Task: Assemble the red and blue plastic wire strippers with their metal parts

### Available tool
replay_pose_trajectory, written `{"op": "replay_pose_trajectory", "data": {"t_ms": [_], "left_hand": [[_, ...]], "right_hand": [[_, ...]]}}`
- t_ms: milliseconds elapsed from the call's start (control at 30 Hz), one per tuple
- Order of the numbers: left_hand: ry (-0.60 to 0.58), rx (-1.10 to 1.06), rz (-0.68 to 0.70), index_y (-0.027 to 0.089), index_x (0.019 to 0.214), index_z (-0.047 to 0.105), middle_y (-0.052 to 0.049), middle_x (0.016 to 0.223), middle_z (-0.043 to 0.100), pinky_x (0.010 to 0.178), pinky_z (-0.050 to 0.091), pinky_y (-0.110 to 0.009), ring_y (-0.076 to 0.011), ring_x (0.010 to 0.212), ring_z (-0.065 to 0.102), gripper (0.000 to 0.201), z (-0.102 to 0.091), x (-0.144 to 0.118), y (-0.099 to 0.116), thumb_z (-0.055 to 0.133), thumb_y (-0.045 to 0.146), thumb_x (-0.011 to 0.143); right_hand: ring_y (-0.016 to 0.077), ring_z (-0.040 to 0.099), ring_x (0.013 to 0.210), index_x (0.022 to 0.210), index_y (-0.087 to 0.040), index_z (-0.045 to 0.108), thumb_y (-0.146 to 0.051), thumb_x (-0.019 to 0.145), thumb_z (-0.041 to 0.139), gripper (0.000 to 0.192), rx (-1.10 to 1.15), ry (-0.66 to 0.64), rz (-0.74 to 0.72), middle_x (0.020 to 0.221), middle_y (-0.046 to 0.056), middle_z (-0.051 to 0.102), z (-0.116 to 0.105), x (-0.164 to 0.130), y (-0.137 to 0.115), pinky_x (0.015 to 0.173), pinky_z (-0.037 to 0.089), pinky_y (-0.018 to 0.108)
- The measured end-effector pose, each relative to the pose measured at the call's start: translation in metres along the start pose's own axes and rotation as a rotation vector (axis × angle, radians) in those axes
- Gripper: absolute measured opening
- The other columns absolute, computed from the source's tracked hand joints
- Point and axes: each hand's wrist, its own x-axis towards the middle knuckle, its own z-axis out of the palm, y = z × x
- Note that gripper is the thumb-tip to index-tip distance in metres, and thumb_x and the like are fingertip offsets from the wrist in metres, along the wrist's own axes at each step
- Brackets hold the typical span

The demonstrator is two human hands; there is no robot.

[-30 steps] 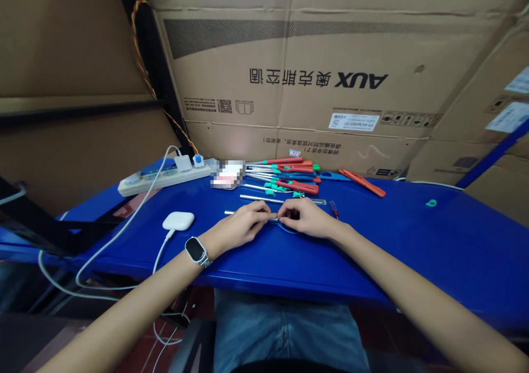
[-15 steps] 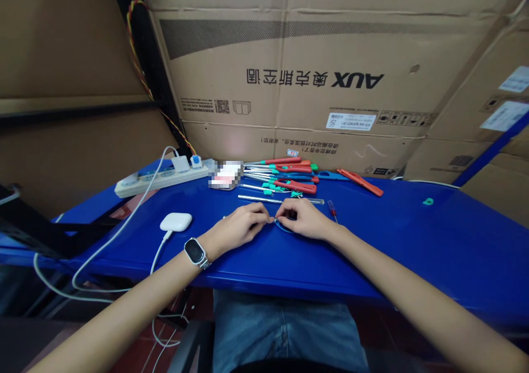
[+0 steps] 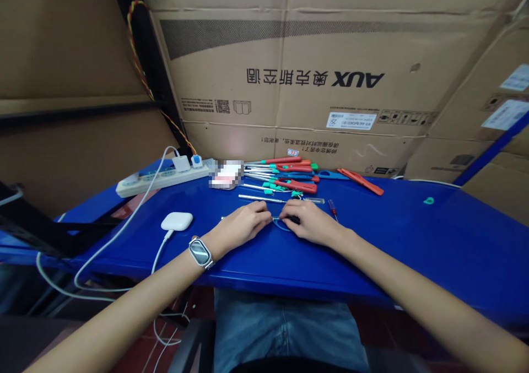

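Pinching thin metal rod (image 3: 275,218), prob., L hand (image 3: 247,222) & R hand (image 3: 309,221) angle inward, both curled, nearly touching.

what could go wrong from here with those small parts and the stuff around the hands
The thin metal piece at the fingertips of the left hand and right hand could slip, as little of it shows between them. The red-handled screwdriver, lying close to the right wrist, might get knocked. The left forearm could snag the white cable and tug the white case.
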Motion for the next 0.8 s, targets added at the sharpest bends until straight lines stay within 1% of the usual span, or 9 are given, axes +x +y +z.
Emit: {"op": "replay_pose_trajectory", "data": {"t_ms": [67, 167, 267, 333, 400, 467, 533, 700, 800], "left_hand": [[-0.003, 0.02, 0.01, 0.017, 0.097, 0.066, -0.007, 0.098, 0.059, 0.077, 0.049, -0.027, -0.0154, 0.083, 0.06, 0.028, -0.001, 0.0, 0.0, 0.039, 0.025, 0.102], [-0.01, 0.082, 0.033, 0.017, 0.095, 0.065, -0.007, 0.1, 0.061, 0.076, 0.048, -0.027, -0.0162, 0.085, 0.06, 0.027, -0.001, 0.001, 0.001, 0.039, 0.023, 0.101], [-0.02, 0.119, 0.045, 0.017, 0.097, 0.065, -0.007, 0.103, 0.062, 0.077, 0.048, -0.027, -0.0171, 0.089, 0.06, 0.027, -0.001, 0.001, 0.001, 0.039, 0.022, 0.102], [-0.026, 0.115, 0.04, 0.017, 0.099, 0.064, -0.007, 0.103, 0.062, 0.078, 0.048, -0.027, -0.0171, 0.089, 0.06, 0.027, 0.0, 0.002, 0.0, 0.038, 0.022, 0.102], [-0.033, 0.101, 0.029, 0.017, 0.099, 0.064, -0.007, 0.102, 0.062, 0.078, 0.048, -0.027, -0.0172, 0.089, 0.061, 0.026, 0.0, 0.002, 0.0, 0.038, 0.022, 0.102], [-0.035, 0.088, 0.022, 0.017, 0.097, 0.064, -0.007, 0.101, 0.062, 0.077, 0.048, -0.027, -0.0172, 0.087, 0.061, 0.026, 0.0, 0.001, 0.0, 0.039, 0.022, 0.102], [-0.032, 0.077, 0.023, 0.017, 0.096, 0.064, -0.007, 0.099, 0.061, 0.076, 0.048, -0.027, -0.0167, 0.085, 0.06, 0.025, 0.0, 0.001, 0.0, 0.04, 0.021, 0.101], [-0.024, 0.099, 0.03, 0.017, 0.093, 0.061, -0.006, 0.096, 0.059, 0.075, 0.047, -0.027, -0.0164, 0.083, 0.058, 0.021, 0.0, 0.001, 0.001, 0.041, 0.019, 0.1], [-0.035, 0.151, 0.032, 0.017, 0.091, 0.06, -0.006, 0.094, 0.058, 0.074, 0.047, -0.028, -0.0171, 0.082, 0.057, 0.021, -0.001, 0.001, 0.004, 0.041, 0.02, 0.1]], "right_hand": [[0.0194, 0.064, 0.089, 0.09, -0.017, 0.069, -0.01, 0.087, 0.056, 0.016, -0.017, 0.002, 0.0, 0.094, 0.008, 0.069, 0.001, -0.003, 0.0, 0.083, 0.049, 0.032], [0.0192, 0.064, 0.087, 0.086, -0.017, 0.069, -0.009, 0.085, 0.057, 0.015, 0.006, 0.025, 0.028, 0.091, 0.007, 0.069, 0.004, -0.005, 0.0, 0.082, 0.049, 0.032], [0.0174, 0.063, 0.081, 0.088, -0.017, 0.069, -0.007, 0.083, 0.057, 0.016, 0.056, 0.061, 0.047, 0.088, 0.006, 0.069, 0.005, -0.006, 0.0, 0.079, 0.049, 0.03], [0.0159, 0.062, 0.077, 0.091, -0.017, 0.069, -0.007, 0.082, 0.056, 0.018, 0.081, 0.076, 0.064, 0.087, 0.005, 0.069, 0.004, -0.006, 0.0, 0.075, 0.048, 0.029], [0.015, 0.061, 0.074, 0.09, -0.017, 0.068, -0.008, 0.083, 0.056, 0.017, 0.077, 0.084, 0.094, 0.085, 0.004, 0.069, 0.001, -0.005, 0.0, 0.072, 0.048, 0.028], [0.0152, 0.061, 0.074, 0.086, -0.017, 0.068, -0.01, 0.085, 0.056, 0.014, 0.039, 0.087, 0.113, 0.084, 0.004, 0.068, -0.002, -0.005, 0.0, 0.071, 0.047, 0.028], [0.0167, 0.062, 0.078, 0.085, -0.017, 0.069, -0.01, 0.085, 0.057, 0.013, -0.032, 0.074, 0.105, 0.086, 0.005, 0.068, -0.005, -0.005, 0.0, 0.073, 0.047, 0.029], [0.0208, 0.063, 0.087, 0.09, -0.017, 0.071, -0.015, 0.09, 0.055, 0.016, -0.262, -0.033, 0.003, 0.093, 0.009, 0.068, -0.011, -0.011, -0.003, 0.075, 0.046, 0.031], [0.0201, 0.063, 0.085, 0.09, -0.017, 0.071, -0.018, 0.092, 0.053, 0.018, -0.293, -0.048, -0.044, 0.092, 0.009, 0.068, -0.013, -0.013, -0.006, 0.075, 0.046, 0.031]]}}
